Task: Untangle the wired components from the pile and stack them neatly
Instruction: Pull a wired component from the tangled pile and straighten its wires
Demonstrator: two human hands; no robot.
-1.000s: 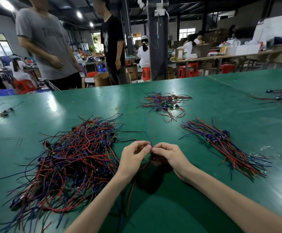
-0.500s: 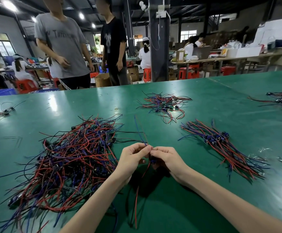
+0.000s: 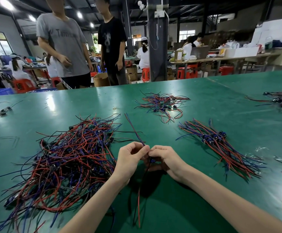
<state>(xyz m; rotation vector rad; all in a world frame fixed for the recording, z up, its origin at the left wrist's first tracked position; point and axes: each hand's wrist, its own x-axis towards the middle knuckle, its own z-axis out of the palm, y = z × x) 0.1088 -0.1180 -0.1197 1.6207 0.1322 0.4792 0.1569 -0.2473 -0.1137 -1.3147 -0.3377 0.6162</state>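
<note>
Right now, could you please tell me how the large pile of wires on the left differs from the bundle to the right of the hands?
The left pile is far larger than the right bundle. The left pile's wires loop and cross in every direction, while the right bundle's wires lie roughly parallel, with its small dark components grouped together. Both hold red and blue wires and rest on the green table.

One wired component (image 3: pixel 152 160) is held between the tangled pile (image 3: pixel 66 158), left, and the aligned stack (image 3: pixel 221 145), right.
</note>
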